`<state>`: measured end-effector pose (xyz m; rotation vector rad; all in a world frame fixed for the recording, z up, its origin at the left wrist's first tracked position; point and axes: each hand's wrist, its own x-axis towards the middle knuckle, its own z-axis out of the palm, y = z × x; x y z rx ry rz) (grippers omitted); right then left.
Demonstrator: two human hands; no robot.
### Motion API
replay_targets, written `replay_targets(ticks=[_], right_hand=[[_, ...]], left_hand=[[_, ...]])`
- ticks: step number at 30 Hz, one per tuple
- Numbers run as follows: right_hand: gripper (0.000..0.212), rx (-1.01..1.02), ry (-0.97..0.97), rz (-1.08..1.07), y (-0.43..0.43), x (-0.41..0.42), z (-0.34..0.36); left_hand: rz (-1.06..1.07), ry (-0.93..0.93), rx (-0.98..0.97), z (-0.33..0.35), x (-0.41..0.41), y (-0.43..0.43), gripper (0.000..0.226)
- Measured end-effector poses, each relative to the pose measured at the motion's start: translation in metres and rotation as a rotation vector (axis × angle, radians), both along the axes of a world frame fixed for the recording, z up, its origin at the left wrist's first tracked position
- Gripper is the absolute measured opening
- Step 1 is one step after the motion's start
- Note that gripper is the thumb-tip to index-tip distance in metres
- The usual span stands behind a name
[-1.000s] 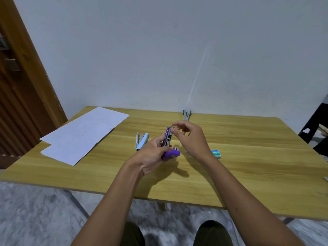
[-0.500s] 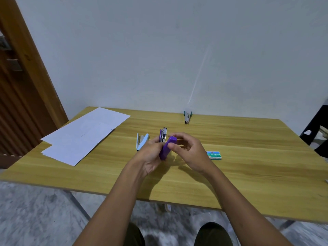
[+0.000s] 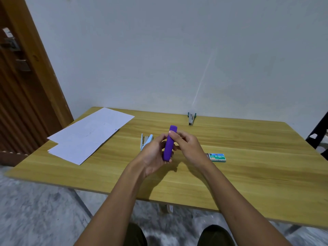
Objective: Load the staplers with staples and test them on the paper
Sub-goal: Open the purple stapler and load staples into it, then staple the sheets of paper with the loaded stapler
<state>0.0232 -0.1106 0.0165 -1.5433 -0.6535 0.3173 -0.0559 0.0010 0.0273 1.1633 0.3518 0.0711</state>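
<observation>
A purple stapler (image 3: pixel 169 143) is held above the middle of the wooden table (image 3: pixel 248 174), its lid folded down so only the purple top shows. My left hand (image 3: pixel 152 155) grips its lower end from the left. My right hand (image 3: pixel 188 146) holds its upper part, thumb pressed on the top. A light blue stapler (image 3: pixel 145 141) lies open on the table just left of my hands. A green staple box (image 3: pixel 216 157) lies to the right. A teal stapler (image 3: pixel 191 118) stands near the far edge. White paper sheets (image 3: pixel 88 134) lie at the left.
A white wall runs behind the table's far edge. A brown wooden door (image 3: pixel 23 86) stands at the left. A dark chair part (image 3: pixel 319 132) shows at the right edge. My knees are under the table's near edge.
The purple stapler was open with its metal magazine exposed; its purple lid has swung up and over, and the stapler is now closed between both hands.
</observation>
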Motion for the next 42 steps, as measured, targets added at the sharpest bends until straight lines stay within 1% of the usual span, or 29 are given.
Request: replay_targets(ticks=[1,3,5,7,8,10,12,13,15,17,19,21,22,25,27,29,33,35,37,38,40,41,42], right_hand=[[0.029,-0.012,-0.007,0.040,0.003,-0.002,0.002],[0.029,0.004,0.004,0.036,0.011,-0.006,0.007],[0.033,0.024,0.020,0.015,0.023,-0.008,0.008],[0.042,-0.013,0.006,0.010,0.040,-0.012,0.007],[0.044,-0.043,0.011,0.024,0.048,-0.013,0.007],[0.037,-0.075,0.091,0.089,0.066,-0.017,0.008],[0.029,-0.118,0.156,0.157,0.078,-0.021,0.011],[0.029,-0.160,0.148,0.184,0.085,-0.024,0.011],[0.033,-0.282,0.072,0.221,0.099,-0.028,0.012],[0.039,-0.432,-0.033,0.245,0.115,-0.030,0.012],[0.042,-0.557,-0.097,0.284,0.136,-0.030,0.012],[0.034,-0.610,-0.074,0.331,0.157,-0.031,0.012],[0.028,-0.611,-0.015,0.355,0.166,-0.031,0.012],[0.021,-0.600,0.169,0.341,0.197,-0.035,0.006],[0.017,-0.585,0.199,0.281,0.215,-0.034,0.000],[0.016,-0.590,0.187,0.222,0.231,-0.034,-0.003],[0.025,-0.582,0.193,0.175,0.249,-0.036,-0.006],[0.027,-0.523,0.245,0.169,0.254,-0.039,-0.009],[0.035,-0.456,0.282,0.157,0.259,-0.041,-0.013],[0.035,-0.418,0.296,0.149,0.260,-0.041,-0.015],[0.021,-0.348,0.323,0.141,0.260,-0.042,-0.017],[0.017,-0.319,0.336,0.141,0.258,-0.042,-0.017],[0.017,-0.283,0.348,0.144,0.256,-0.042,-0.017]], left_hand=[[0.001,0.004,0.002,0.000,-0.002,0.002,0.044],[0.021,0.022,0.003,0.003,-0.009,0.008,0.044],[0.088,0.060,0.082,0.007,-0.015,0.017,0.039],[0.245,0.108,0.276,0.008,-0.022,0.034,0.031],[0.349,0.130,0.404,0.007,-0.026,0.046,0.028],[0.548,0.191,0.748,-0.003,-0.037,0.075,0.029],[0.650,0.307,1.077,-0.015,-0.049,0.103,0.039],[0.672,0.382,1.185,-0.021,-0.055,0.116,0.045],[0.656,0.551,1.288,-0.032,-0.066,0.139,0.059],[0.593,0.690,1.319,-0.041,-0.072,0.152,0.069],[0.580,0.765,1.338,-0.051,-0.076,0.161,0.069],[0.628,0.763,1.398,-0.060,-0.078,0.165,0.061],[0.664,0.741,1.424,-0.063,-0.078,0.165,0.057],[0.739,0.683,1.423,-0.067,-0.079,0.166,0.050],[0.759,0.671,1.409,-0.067,-0.079,0.166,0.050],[0.781,0.661,1.391,-0.067,-0.079,0.167,0.049],[0.810,0.627,1.377,-0.068,-0.080,0.167,0.047],[0.826,0.599,1.354,-0.069,-0.080,0.166,0.047],[0.842,0.574,1.341,-0.069,-0.081,0.166,0.045],[0.849,0.563,1.335,-0.068,-0.081,0.165,0.044],[0.875,0.527,1.303,-0.067,-0.082,0.164,0.041],[0.899,0.494,1.274,-0.066,-0.083,0.163,0.039],[0.934,0.451,1.232,-0.064,-0.083,0.163,0.037]])
